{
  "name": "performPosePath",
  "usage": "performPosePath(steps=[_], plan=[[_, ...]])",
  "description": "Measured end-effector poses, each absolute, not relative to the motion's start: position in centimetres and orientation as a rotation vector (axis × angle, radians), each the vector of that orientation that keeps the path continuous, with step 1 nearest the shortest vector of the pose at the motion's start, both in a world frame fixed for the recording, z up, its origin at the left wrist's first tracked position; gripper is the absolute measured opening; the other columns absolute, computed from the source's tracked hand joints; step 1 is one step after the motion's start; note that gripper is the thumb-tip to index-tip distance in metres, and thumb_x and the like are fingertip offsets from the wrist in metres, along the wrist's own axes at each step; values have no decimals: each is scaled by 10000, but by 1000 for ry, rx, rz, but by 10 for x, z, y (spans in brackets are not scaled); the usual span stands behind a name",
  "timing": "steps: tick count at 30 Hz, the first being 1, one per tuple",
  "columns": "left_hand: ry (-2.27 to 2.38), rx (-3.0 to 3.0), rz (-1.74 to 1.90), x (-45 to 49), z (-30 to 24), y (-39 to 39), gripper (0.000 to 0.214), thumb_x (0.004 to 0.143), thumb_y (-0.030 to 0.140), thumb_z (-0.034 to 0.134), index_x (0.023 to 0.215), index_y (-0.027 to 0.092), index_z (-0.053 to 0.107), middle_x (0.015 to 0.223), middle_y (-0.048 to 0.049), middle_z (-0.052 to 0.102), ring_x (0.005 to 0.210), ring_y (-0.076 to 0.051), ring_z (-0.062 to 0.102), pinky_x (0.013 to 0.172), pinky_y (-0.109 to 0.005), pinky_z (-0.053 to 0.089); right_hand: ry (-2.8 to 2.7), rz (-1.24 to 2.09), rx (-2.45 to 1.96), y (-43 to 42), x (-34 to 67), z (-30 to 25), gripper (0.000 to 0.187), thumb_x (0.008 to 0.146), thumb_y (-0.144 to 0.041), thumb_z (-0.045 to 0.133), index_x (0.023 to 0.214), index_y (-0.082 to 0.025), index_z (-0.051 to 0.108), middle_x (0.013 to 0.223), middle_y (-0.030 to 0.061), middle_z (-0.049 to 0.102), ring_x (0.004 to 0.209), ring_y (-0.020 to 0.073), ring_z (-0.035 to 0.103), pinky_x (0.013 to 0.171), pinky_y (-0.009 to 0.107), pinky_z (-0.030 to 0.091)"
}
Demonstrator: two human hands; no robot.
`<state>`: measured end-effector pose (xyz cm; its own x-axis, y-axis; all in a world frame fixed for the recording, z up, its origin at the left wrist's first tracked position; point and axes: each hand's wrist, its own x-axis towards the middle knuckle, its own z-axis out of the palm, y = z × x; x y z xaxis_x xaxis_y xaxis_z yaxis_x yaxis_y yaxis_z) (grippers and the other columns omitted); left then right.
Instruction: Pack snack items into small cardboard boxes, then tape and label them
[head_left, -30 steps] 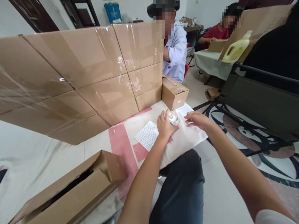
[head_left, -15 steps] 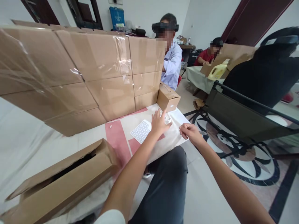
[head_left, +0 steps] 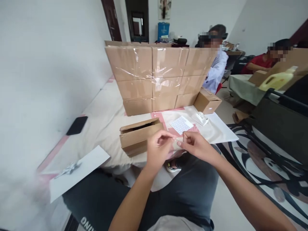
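While the left hand (head_left: 158, 148) pinches one side of a pale scrap (head_left: 176, 143), the right hand (head_left: 196, 146), fingers curled, has its thumb at the other side; whether that thumb grips it, I cannot tell. The scrap is between the two hands, near the table's front edge. Just beyond lie a label sheet (head_left: 180, 124) and, to its right, a white device (head_left: 202, 118). A long box (head_left: 137, 141), its top partly open, sits behind the left hand. Farther back, a taped carton wall (head_left: 166, 65) stands beside a small carton (head_left: 208, 102). Far left are a phone (head_left: 77, 125) and a white board (head_left: 96, 158).
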<state>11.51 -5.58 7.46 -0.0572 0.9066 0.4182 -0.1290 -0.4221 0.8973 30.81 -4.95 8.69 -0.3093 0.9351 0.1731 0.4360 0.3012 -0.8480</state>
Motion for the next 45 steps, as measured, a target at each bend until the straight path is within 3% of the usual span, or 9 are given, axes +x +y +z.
performPosePath(steps=[3, 5, 7, 10, 15, 26, 31, 35, 45], plan=[[1165, 1486, 1853, 57, 95, -70, 77, 836, 254, 743, 832, 211, 679, 742, 25, 651, 698, -110, 597, 683, -252, 462, -1926, 623, -1457, -30, 289, 89, 291, 859, -493, 708, 772, -246, 581, 520, -29, 541, 492, 162, 511, 533, 286, 397], [1251, 1541, 1704, 20, 112, -67, 386, 801, 279, 772, 1157, 235, 629, 750, 47, 661, 686, -112, 595, 701, -259, 467, -1992, 342, -1361, -9, 272, 90, 280, 883, -469, 687, 1013, -223, 660, 838, 75, 735, 806, 262, 685, 778, 373, 515], [1232, 1673, 1348, -7, 128, -54, 655, 802, 318, 761, 1388, 231, 482, 761, 46, 679, 701, -130, 612, 722, -278, 472, -2192, 260, -1119, 15, 253, 87, 428, 934, -446, 635, 1300, -225, 627, 1302, 128, 696, 1254, 344, 606, 1086, 490, 428], [1173, 1834, 842, -22, 137, -21, 723, 848, 391, 707, 1481, 209, 407, 816, 14, 693, 792, -164, 644, 760, -303, 469, -2483, 366, -932, 46, 230, 71, 524, 1002, -460, 539, 1481, -248, 536, 1536, 100, 545, 1490, 356, 395, 1233, 591, 254], [1158, 1982, 471, -14, 111, 39, 802, 837, 457, 688, 1526, 199, 368, 872, -9, 711, 823, -191, 659, 745, -309, 481, -2547, 411, -882, 65, 223, 39, 578, 1047, -513, 428, 1521, -191, 507, 1597, 108, 473, 1539, 336, 309, 1250, 573, 293], [1527, 2038, 592, -25, 76, 61, 932, 747, 583, 767, 1542, 250, 412, 976, -11, 669, 887, -223, 616, 851, -368, 459, -2476, 384, -835, 65, 225, 31, 541, 1034, -483, 486, 1494, -202, 536, 1568, 109, 508, 1522, 342, 336, 1235, 604, 320], [1144, 1628, 1036, -35, 103, 36, 799, 745, 461, 833, 1425, 241, 476, 843, 29, 597, 863, -183, 652, 897, -363, 509, -2436, 391, -868, 61, 224, 30, 489, 1028, -427, 514, 1458, -202, 568, 1563, 95, 517, 1518, 335, 345, 1230, 589, 338], [995, 1522, 923, -31, 121, 12, 779, 753, 360, 866, 1416, 314, 459, 881, 35, 604, 947, -215, 713, 957, -409, 537, -2409, 401, -881, 61, 222, 30, 486, 1019, -413, 527, 1448, -188, 575, 1544, 92, 541, 1512, 343, 353, 1225, 598, 340], [1120, 1559, 882, -5, 104, 13, 840, 742, 269, 846, 1482, 321, 450, 947, 37, 567, 771, -130, 687, 720, -280, 562, -2354, 432, -897, 61, 220, 26, 499, 1008, -423, 527, 1453, -200, 571, 1528, 80, 559, 1501, 344, 372, 1213, 605, 357]])
